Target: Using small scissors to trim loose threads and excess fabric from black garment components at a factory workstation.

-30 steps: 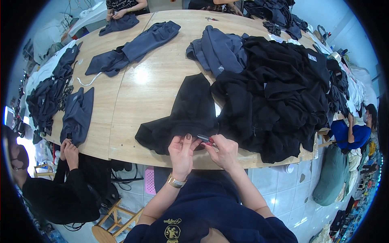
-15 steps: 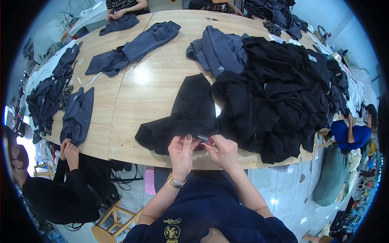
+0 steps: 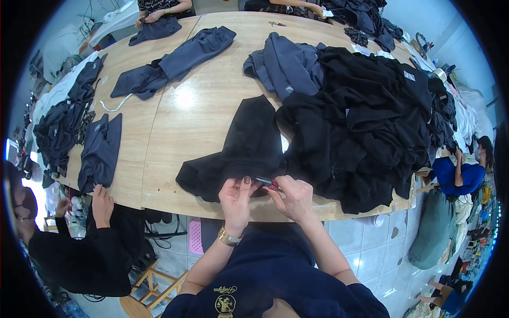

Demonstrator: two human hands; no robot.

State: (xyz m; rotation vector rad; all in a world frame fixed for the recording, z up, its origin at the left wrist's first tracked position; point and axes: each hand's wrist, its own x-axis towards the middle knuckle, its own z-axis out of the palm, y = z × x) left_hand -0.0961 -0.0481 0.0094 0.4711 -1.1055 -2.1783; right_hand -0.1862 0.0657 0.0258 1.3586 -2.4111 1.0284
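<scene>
A black garment (image 3: pixel 249 146) lies spread on the wooden table (image 3: pixel 185 116) right in front of me. My left hand (image 3: pixel 236 200) pinches its near hem between thumb and fingers. My right hand (image 3: pixel 294 199) holds small red-handled snips (image 3: pixel 266 183) against the same hem, touching my left fingertips. A gold watch sits on my left wrist.
A big heap of black clothes (image 3: pixel 366 116) fills the table's right half, with grey-blue garments (image 3: pixel 283 63) behind it. More dark pieces (image 3: pixel 101 151) lie at the left, where a seated person's hand (image 3: pixel 102 204) rests. Other people work at the far edge and lower right.
</scene>
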